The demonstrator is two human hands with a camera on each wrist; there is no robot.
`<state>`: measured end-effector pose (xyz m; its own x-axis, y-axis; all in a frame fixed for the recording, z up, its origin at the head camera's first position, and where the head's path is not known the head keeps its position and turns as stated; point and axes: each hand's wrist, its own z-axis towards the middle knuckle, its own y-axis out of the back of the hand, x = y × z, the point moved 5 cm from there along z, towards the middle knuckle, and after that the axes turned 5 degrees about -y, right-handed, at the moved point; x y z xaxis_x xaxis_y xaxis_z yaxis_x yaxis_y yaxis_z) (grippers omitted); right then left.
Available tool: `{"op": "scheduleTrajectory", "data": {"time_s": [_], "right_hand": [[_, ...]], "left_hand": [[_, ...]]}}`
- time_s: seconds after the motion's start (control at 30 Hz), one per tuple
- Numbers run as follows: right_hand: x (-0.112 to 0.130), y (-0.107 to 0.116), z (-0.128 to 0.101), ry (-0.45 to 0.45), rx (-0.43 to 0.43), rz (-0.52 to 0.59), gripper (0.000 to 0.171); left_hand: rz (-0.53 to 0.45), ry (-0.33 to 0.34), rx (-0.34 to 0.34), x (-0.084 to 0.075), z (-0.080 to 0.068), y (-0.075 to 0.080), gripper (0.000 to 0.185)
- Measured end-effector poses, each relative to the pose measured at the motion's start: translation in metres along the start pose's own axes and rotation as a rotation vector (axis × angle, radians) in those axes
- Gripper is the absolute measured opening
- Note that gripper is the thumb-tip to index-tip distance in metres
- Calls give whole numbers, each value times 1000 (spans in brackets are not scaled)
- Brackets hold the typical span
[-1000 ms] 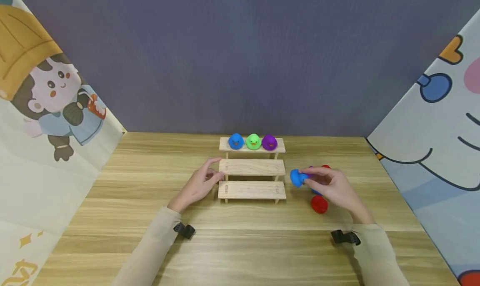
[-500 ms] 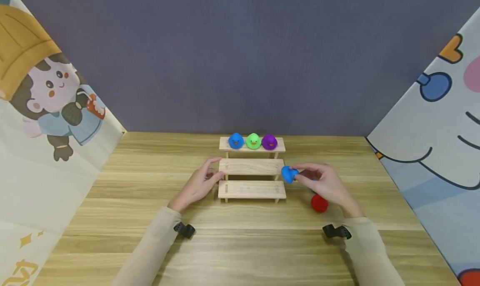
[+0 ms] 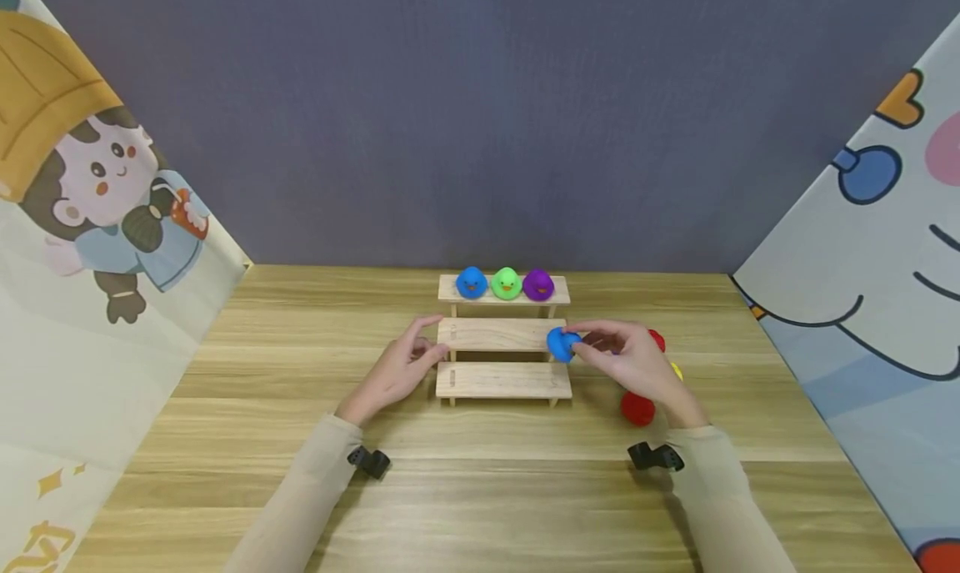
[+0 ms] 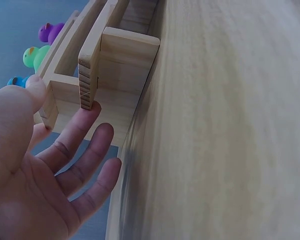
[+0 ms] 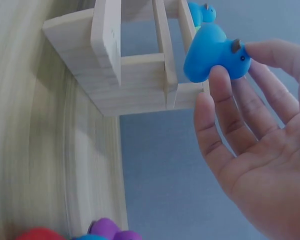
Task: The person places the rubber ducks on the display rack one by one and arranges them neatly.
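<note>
A three-step wooden stand [image 3: 503,335] sits mid-table. Its top step carries a blue duck [image 3: 472,282], a green duck [image 3: 507,283] and a purple duck [image 3: 538,284]. My right hand [image 3: 628,363] pinches another blue duck [image 3: 561,344] [image 5: 210,54] at the right end of the middle step. My left hand [image 3: 396,371] rests with relaxed fingers [image 4: 80,135] against the stand's left side [image 4: 92,65]. A red duck [image 3: 637,409] lies on the table by my right wrist; another red one [image 3: 657,340] and a bit of yellow [image 3: 677,371] peek out behind the hand.
The wooden table [image 3: 480,490] is walled by a grey backdrop and by cartoon-printed panels left [image 3: 90,223] and right [image 3: 862,248]. The right wrist view shows red [image 5: 37,234] and purple [image 5: 112,230] toys at its bottom edge.
My right hand has carried the blue duck leftward from the table beside the stand to the right end of the middle step. The left hand has stayed put.
</note>
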<state>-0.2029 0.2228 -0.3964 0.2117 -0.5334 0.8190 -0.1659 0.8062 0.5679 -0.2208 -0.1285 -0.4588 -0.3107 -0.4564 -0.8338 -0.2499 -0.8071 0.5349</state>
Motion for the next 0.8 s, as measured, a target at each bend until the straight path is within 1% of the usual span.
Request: {"op": "scheduleTrajectory", "data": {"time_s": [0.3, 0.43, 0.8], "right_hand": [[8, -13, 11, -10, 19, 44, 27], [13, -19, 16, 0, 23, 61, 27], [19, -34, 27, 14, 49, 68, 27]], "left_hand": [[-3, 3, -1, 2, 1, 0, 63], [0, 4, 3, 2, 2, -1, 62], [12, -6, 6, 4, 4, 0, 64]]}}
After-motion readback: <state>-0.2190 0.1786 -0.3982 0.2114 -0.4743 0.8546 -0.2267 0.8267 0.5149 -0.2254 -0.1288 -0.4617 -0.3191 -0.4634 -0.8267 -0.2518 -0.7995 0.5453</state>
